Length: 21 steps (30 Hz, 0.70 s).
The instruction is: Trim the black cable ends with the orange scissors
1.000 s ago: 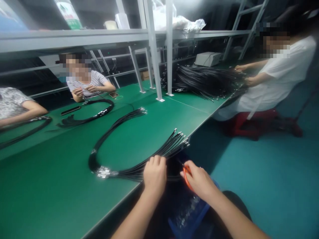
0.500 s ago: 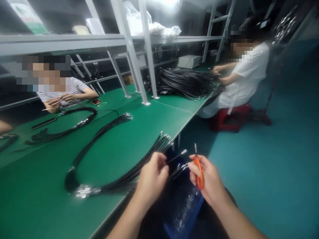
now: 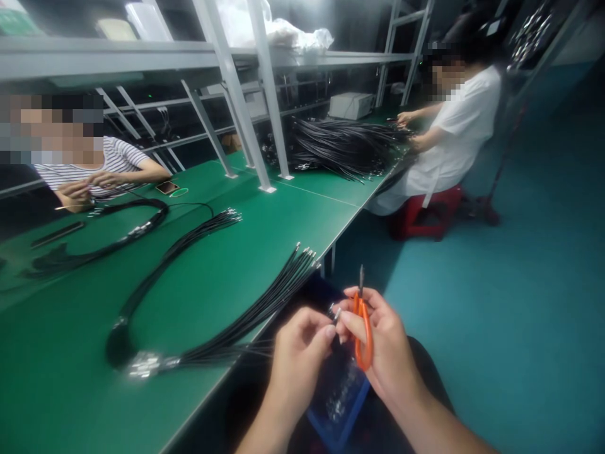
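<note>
My left hand [image 3: 300, 356] pinches a black cable close to its silvery end [image 3: 337, 315]. Against that end rest the thumb and fingertips of my right hand [image 3: 390, 337], closed around orange-handled scissors [image 3: 363, 340] whose dark blades point up. To the left, a bundle of black cables [image 3: 246, 318] with metal tips curves over the green table [image 3: 198, 410], bound by shiny wrapping. Below my hands is a blue bin [image 3: 350, 429] with small clear or shiny bits inside. Part of the held cable is hidden behind my left hand.
Across the table a person in a striped top [image 3: 125, 161] handles a thin item by another cable bundle [image 3: 118, 246]. Beyond, a person in white [image 3: 472, 126] sits on a red stool [image 3: 423, 214] beside a large cable pile [image 3: 340, 148]. Shelf posts [image 3: 271, 94] rise from the table.
My hands have come together at the cable's metal end, which stood apart from my right hand before. The whole view has shifted slightly.
</note>
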Tool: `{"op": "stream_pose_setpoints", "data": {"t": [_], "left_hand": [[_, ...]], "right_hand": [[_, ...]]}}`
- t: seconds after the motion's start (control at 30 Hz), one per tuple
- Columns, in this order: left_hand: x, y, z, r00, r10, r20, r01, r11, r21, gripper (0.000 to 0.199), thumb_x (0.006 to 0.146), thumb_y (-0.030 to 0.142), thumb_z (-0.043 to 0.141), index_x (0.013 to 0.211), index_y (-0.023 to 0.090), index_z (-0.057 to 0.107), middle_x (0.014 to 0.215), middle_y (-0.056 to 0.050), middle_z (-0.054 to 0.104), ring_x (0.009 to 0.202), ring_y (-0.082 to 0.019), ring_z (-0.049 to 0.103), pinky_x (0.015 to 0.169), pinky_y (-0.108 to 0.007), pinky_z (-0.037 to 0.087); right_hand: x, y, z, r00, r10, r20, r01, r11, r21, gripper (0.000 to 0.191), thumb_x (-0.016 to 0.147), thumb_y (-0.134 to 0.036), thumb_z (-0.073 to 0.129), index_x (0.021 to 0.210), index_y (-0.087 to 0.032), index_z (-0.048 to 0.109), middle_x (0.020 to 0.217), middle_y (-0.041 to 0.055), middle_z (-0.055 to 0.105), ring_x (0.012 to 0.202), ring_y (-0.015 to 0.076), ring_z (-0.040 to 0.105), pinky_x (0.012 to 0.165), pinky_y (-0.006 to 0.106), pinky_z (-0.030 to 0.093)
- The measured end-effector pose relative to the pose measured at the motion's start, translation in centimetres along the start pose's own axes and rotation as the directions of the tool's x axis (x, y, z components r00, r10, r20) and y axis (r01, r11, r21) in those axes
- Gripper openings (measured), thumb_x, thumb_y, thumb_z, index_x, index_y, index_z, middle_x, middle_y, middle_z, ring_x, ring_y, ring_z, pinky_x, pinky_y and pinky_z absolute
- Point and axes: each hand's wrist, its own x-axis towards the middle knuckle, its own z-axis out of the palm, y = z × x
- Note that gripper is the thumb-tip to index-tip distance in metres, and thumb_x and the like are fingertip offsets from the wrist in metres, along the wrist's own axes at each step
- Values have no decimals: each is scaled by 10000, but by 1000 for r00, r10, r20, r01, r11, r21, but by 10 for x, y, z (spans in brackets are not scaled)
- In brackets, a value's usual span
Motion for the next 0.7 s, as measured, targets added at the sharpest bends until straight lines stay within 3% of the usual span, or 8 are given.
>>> {"op": "stream_pose_setpoints", "data": {"t": [0.27,0.4,0.53,0.7], "left_hand": [[-5,-1,2,990,105,-92,-84,973,215,148,838,268,609,733,163,622,722,-33,623,668,-172,567,613,-251,420],[-9,-1,4,974,186,-132,-141,945,295,125,835,220,599,727,176,643,715,-18,623,667,-171,570,624,-255,418],[-10,-4,3,978,162,-130,-135,971,197,114,863,238,566,779,178,617,729,-13,618,675,-167,575,629,-252,438],[-10,1,1,980,165,-112,-156,984,86,134,868,320,559,896,189,550,784,-14,581,679,-158,560,618,-251,449]], "right_hand": [[-1,0,3,1000,23,-21,-23,1000,7,336,688,-138,714,953,-174,511,732,-6,630,548,85,542,547,206,455],[-2,1,3,995,101,21,-103,991,81,315,694,-112,684,943,-163,498,712,-6,619,518,72,516,508,183,424],[-5,5,4,982,189,22,-190,972,138,302,718,-120,671,958,-162,492,733,-5,606,551,80,529,521,193,435],[-12,7,16,987,158,24,-160,974,158,315,712,-133,707,939,-184,494,717,-34,584,628,79,556,586,178,445]]}}
